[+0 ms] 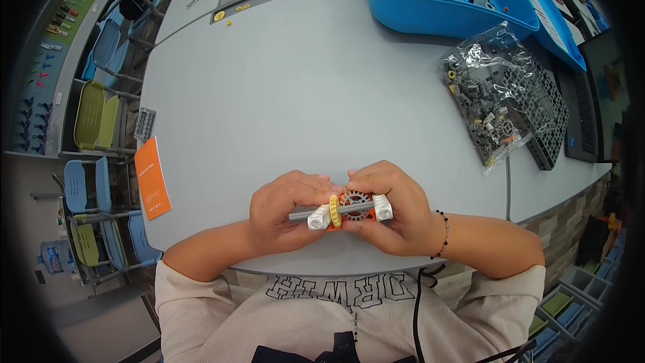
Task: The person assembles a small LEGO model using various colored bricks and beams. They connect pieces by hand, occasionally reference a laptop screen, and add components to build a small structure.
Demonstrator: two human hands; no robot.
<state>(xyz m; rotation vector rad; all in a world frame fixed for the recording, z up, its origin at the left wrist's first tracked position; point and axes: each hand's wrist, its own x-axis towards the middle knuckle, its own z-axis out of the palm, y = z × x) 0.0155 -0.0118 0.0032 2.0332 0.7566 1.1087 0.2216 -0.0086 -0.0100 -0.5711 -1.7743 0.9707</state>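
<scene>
Close to the table's front edge, both my hands hold one small gear assembly (356, 214) made of toy building parts. It has a long grey axle (300, 216), a yellow bevel gear (334, 211), a grey toothed gear, orange parts behind, and a white block at each side. My left hand (282, 205) is closed on its left side, fingers curled behind the axle's free end. Thumb and fingers of my right hand (396, 208) pinch the right side by the white block (382, 208). The palms hide part of the assembly's back.
At the back right stands a blue bin (430, 20) full of loose parts. A clear bag (487, 104) of grey pieces lies before it, beside a dark studded plate (547, 121) and a laptop (588, 117). An orange booklet (153, 178) lies at left; small yellow pieces (220, 16) lie far left.
</scene>
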